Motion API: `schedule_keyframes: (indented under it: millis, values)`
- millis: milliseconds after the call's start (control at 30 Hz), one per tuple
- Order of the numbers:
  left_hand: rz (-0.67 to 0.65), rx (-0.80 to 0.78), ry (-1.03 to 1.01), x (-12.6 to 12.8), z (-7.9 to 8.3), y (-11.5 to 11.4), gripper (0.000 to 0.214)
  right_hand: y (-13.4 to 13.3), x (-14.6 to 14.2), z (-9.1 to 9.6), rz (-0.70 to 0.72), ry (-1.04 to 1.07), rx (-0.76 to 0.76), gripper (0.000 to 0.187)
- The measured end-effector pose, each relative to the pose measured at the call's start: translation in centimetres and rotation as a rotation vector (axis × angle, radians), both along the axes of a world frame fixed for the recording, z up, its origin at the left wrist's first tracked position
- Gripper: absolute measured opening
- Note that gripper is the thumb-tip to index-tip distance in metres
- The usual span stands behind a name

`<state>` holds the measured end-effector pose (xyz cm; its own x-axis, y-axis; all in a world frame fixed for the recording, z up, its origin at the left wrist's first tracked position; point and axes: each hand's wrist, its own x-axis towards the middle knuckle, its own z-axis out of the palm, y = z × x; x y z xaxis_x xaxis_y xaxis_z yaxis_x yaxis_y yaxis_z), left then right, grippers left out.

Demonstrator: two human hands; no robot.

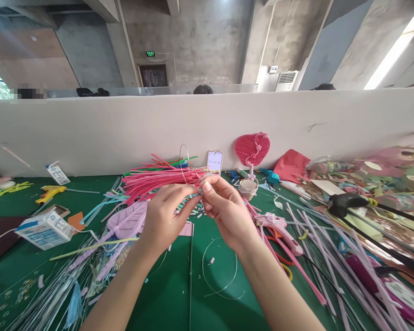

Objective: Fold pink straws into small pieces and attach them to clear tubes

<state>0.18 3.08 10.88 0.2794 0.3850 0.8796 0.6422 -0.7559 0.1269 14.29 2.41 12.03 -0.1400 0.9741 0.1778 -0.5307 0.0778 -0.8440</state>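
Note:
My left hand (165, 216) and my right hand (224, 207) meet above the green table (179, 294), fingers pinched together on a thin silver wire (184, 161) that loops up above them. Both hands are closed on it. Behind them lies a bundle of pink pipe cleaners (158, 181). A lilac leaf shape (126, 220) made of pipe cleaner lies under my left wrist. A loose wire ring (221, 271) rests on the table below my hands.
A phone (214, 162) leans on the white partition (124, 128). A pink glue gun (279, 227) lies to the right, a yellow one (50, 193) far left, a small carton (44, 230) left. Many stems and wires spread at right and lower left.

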Motion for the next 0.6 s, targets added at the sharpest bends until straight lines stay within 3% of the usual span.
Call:
schedule_keyframes:
  millis: [267, 600]
  values:
    - [0.072, 0.187, 0.109, 0.12, -0.40, 0.20, 0.013, 0.13, -0.09, -0.21, 0.018, -0.010, 0.036, 0.026]
    - [0.146, 0.298, 0.244, -0.68, -0.19, 0.49, 0.021, -0.06, -0.01, 0.03, 0.088, 0.074, 0.015, 0.023]
